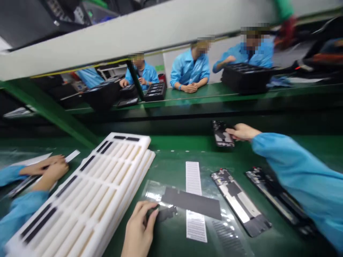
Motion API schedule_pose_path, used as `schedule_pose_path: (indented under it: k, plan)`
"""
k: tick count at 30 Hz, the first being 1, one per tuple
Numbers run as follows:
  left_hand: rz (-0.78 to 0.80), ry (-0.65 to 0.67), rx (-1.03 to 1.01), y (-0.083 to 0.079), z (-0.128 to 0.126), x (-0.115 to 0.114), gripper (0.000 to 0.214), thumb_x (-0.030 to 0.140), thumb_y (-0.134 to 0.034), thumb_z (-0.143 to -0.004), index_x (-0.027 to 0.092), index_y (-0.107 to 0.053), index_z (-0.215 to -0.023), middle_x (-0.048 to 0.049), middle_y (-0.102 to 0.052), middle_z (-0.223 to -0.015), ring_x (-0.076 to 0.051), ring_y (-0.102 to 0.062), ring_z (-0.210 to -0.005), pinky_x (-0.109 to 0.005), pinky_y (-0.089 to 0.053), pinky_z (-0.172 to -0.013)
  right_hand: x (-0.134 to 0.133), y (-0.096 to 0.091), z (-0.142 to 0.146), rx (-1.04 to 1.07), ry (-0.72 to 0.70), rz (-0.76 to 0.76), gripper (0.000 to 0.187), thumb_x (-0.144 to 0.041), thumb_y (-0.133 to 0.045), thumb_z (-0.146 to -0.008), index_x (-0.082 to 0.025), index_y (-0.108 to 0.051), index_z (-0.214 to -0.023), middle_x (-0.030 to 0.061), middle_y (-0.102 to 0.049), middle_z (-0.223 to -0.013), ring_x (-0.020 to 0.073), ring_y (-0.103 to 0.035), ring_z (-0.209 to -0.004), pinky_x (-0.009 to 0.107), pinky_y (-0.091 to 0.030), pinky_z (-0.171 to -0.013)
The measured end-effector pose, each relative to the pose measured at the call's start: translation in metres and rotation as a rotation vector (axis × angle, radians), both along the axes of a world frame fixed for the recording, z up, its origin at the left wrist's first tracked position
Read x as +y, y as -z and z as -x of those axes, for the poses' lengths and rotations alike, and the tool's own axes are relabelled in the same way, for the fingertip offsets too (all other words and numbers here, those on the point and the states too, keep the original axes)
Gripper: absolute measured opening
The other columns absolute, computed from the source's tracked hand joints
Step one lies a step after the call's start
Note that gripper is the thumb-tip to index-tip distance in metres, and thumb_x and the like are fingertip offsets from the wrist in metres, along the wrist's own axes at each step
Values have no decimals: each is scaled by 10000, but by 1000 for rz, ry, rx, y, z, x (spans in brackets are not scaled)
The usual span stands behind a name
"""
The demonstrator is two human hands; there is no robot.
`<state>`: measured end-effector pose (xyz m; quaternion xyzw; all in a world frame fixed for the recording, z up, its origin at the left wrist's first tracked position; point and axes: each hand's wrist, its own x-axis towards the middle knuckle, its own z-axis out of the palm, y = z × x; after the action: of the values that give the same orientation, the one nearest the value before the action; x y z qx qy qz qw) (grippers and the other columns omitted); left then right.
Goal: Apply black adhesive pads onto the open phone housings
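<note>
My right hand point(244, 132) reaches out over the far part of the green bench and grips an opened phone body point(223, 135) by its near right side. Low in the middle, my left hand point(142, 226) has thumb and fingers pinched together at the left edge of a clear film point(152, 191). Something dark shows between those fingers, too small to name. Black sheet pieces point(191, 201) lie on the film, across a white printed strip point(193, 175). Another opened phone body point(238, 200) lies right of the film, with more phone parts point(278, 196) beside my right sleeve.
Stacked white foam trays point(107, 171) with long slots stand at the left. Beyond them a co-worker's hands point(52, 169) work over the bench. A green post point(50, 107) slants down behind the trays. Across the line, several people in blue sit near black bins point(245, 78).
</note>
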<state>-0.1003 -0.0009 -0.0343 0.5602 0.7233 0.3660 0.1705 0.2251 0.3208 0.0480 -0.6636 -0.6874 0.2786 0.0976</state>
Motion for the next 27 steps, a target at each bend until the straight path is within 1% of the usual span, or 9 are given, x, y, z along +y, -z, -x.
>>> schedule_pose_path:
  k: [1, 3, 5, 10, 13, 17, 21, 24, 27]
  plan:
    - [28, -10, 0, -2, 0, -3, 278, 472, -598, -923, 234, -731, -977, -43, -686, -961, -147, -596, -586, -271, -535, -617, -5, -2, 3, -1, -53, 29, 366, -390, -437, -1058, -102, -647, -974, 4, -624, -843, 95, -631, -660, 240, -514, -623]
    - [68, -31, -2, -5, -1, -6, 251, 433, -574, -946, 226, -712, -982, -45, -672, -969, -153, -593, -617, -274, -521, -625, -22, -4, 12, 13, -166, 64, 445, -397, -394, -1058, -121, -564, -753, -30, -544, -626, 42, -488, -478, 220, -400, -536]
    - [89, -50, -7, -5, -2, -10, 237, 410, -556, -961, 222, -697, -989, -41, -664, -960, -154, -584, -632, -276, -505, -629, -49, 0, 23, 47, -302, 74, 438, -389, -420, -1040, -168, -494, -670, -25, -532, -549, 45, -452, -462, 248, -362, -539]
    - [98, -73, -34, -2, -7, -17, 211, 393, -536, -980, 227, -666, -984, 4, -634, -813, -146, -538, -607, -261, -452, -608, -130, 26, 54, 67, -577, 113, 327, -404, -448, -1016, -203, -541, -776, 18, -626, -636, 155, -557, -568, 276, -374, -546]
    - [108, -46, -44, 1, -12, -19, 177, 380, -543, -982, 243, -655, -984, 23, -620, -794, -136, -529, -612, -250, -434, -608, -159, 45, 66, 5, -692, 66, 322, -395, -376, -1013, -215, -521, -789, 39, -627, -680, 189, -568, -589, 297, -373, -562]
    - [138, 35, -19, 0, -25, -15, 127, 337, -534, -990, 264, -631, -1025, 30, -617, -841, -129, -546, -626, -245, -441, -622, -171, 67, 73, -29, -692, 59, 294, -367, -366, -1009, -220, -493, -788, 52, -626, -692, 208, -579, -610, 309, -364, -588]
    - [197, 140, 79, -9, -49, 2, 143, 252, -515, -992, 295, -593, -1104, 16, -628, -1023, -153, -635, -792, -263, -471, -710, -174, 80, 74, -68, -671, 56, 285, -361, -363, -1017, -212, -497, -815, 75, -650, -734, 236, -615, -669, 320, -349, -615]
    - [282, 169, 203, -19, -74, 22, 227, 241, -670, -906, 283, -576, -1109, 3, -616, -1084, -208, -674, -846, -297, -475, -691, -174, 78, 74, -80, -655, 49, 335, -381, -323, -1040, -204, -532, -848, 77, -665, -748, 247, -640, -702, 323, -349, -633]
    - [371, 69, 334, -25, -97, 38, 478, 363, -846, -742, 211, -547, -1082, -35, -591, -1033, -257, -680, -741, -319, -444, -576, -173, 70, 71, -72, -642, 50, 371, -405, -316, -1048, -199, -570, -871, 71, -673, -749, 242, -646, -707, 319, -353, -637]
